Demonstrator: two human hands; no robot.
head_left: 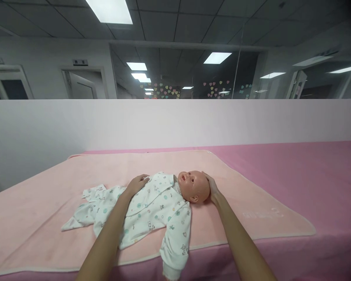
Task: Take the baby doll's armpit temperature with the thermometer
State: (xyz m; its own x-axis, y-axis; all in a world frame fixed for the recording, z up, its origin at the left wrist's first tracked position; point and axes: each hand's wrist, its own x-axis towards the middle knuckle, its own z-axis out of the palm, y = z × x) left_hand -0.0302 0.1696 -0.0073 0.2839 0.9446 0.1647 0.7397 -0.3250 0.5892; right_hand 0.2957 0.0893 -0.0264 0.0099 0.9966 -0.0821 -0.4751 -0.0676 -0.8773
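We see smooth, hard-looking plastic on the doll's head (194, 186), with a soft sheen. Its printed garment (150, 203) looks like thin, matt cotton, finely creased; the near cuff (172, 272) seems to be thicker cloth. Beneath it we have a peach mat (240, 195) of matt, napped-looking fabric, edged with a narrow pale cloth binding (280, 236). The pink cover (295, 171) to the right is flat and dull; whether it is cloth or vinyl, we cannot tell. Beyond, the white partition (175, 121) is smooth and matt. On the far side we find glossy, reflective glass (175, 66), heart-shaped notes (166, 92) that look like paper, and matt ceiling panels (160, 25).
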